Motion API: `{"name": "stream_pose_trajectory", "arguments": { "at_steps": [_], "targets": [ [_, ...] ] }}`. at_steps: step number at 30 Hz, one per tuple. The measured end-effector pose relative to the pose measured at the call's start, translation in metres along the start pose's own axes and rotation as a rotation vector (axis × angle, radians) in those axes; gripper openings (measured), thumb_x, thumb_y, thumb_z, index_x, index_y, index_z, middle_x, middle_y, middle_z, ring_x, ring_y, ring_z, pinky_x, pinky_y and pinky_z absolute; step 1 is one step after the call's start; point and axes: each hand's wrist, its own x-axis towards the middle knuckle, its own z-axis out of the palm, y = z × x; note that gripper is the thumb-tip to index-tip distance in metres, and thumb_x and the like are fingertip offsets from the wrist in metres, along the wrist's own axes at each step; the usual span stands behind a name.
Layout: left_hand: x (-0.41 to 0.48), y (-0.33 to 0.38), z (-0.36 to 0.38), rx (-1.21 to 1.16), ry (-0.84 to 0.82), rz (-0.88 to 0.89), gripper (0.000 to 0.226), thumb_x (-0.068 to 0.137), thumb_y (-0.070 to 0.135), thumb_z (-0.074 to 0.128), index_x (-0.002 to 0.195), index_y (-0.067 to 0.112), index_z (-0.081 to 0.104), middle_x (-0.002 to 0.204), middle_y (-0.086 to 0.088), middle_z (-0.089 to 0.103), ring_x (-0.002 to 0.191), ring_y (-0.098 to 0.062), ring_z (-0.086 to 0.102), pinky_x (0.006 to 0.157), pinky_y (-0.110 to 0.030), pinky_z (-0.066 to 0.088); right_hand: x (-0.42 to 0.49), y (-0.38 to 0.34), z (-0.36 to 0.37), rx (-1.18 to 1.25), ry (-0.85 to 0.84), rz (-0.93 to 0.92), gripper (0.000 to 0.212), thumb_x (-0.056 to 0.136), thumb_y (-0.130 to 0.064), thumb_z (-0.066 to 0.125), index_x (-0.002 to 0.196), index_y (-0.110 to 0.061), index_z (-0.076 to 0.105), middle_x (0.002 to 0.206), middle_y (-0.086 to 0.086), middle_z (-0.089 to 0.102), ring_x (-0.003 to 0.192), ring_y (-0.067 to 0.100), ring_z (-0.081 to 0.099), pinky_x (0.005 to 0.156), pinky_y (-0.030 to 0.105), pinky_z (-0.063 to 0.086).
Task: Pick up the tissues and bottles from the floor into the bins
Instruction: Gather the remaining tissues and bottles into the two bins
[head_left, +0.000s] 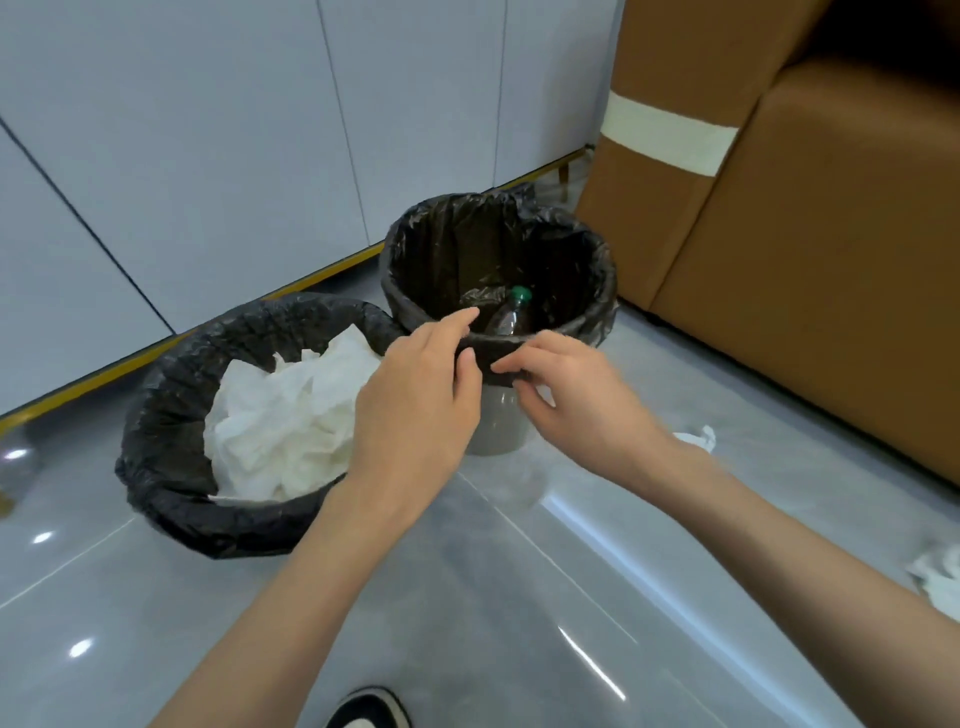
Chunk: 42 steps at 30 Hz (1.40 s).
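L hand (415, 395) & R hand (587, 410) grips pinch liner (493, 347) at bin (498, 431) rim; nearest tissue (696, 439) just R of bin, R hand closer.

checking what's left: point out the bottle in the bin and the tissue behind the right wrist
bottle (510, 314), head view, on its neck under the cap
tissue (697, 439), head view, on its crumpled middle

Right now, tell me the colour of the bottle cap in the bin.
Green; the cap shows best in the head view.
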Motion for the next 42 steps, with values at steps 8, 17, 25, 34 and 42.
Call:
{"name": "stream_pose_trajectory", "arguments": {
  "at_steps": [8,17,25,34,42],
  "targets": [
    [-0.014,0.061,0.06,-0.074,-0.187,0.092,0.037,0.097,0.024,0.042,0.133,0.03,0.047,0.127,0.011,0.056,0.116,-0.015,0.051,0.092,-0.041,0.047,-0.097,0.081,-0.023,0.007,-0.025,0.344,0.029,0.093,-0.013,0.049,0.114,-0.023,0.066,0.113,-0.005,0.059,0.093,0.014,0.06,0.088,0.036,0.047],
    [-0.035,0.127,0.156,-0.115,-0.465,0.21,0.036,0.093,0.022,0.045,0.128,0.03,0.051,0.121,0.01,0.061,0.107,-0.018,0.059,0.09,-0.041,0.048,-0.214,0.152,-0.038,-0.034,-0.053,0.669,0.03,0.093,-0.015,0.048,0.117,-0.025,0.064,0.117,-0.005,0.059,0.096,0.014,0.059,0.083,0.03,0.047],
    [-0.055,0.184,0.226,-0.155,-0.733,0.246,0.034,0.093,0.017,0.045,0.124,0.022,0.056,0.111,0.006,0.065,0.104,-0.018,0.06,0.092,-0.033,0.045,-0.315,0.2,-0.042,-0.044,-0.022,1.016,0.033,0.092,-0.015,0.047,0.121,-0.023,0.061,0.123,-0.002,0.057,0.105,0.018,0.058,0.086,0.032,0.048],
    [-0.088,0.237,0.271,-0.069,-1.076,0.392,0.042,0.094,0.019,0.043,0.137,0.022,0.044,0.124,0.0,0.058,0.111,-0.02,0.056,0.094,-0.028,0.043,-0.413,0.234,-0.022,0.142,0.025,1.445,0.045,0.089,-0.017,0.056,0.133,-0.015,0.051,0.138,0.008,0.047,0.121,0.025,0.051,0.098,0.026,0.037],
    [-0.117,0.263,0.294,0.044,-1.149,0.532,0.046,0.097,0.024,0.04,0.142,0.025,0.035,0.136,-0.001,0.048,0.119,-0.02,0.05,0.1,-0.031,0.041,-0.421,0.242,0.005,0.26,-0.026,1.471,0.044,0.088,-0.013,0.051,0.131,-0.004,0.05,0.135,0.016,0.048,0.124,0.031,0.045,0.101,0.03,0.035]
  ]
}}
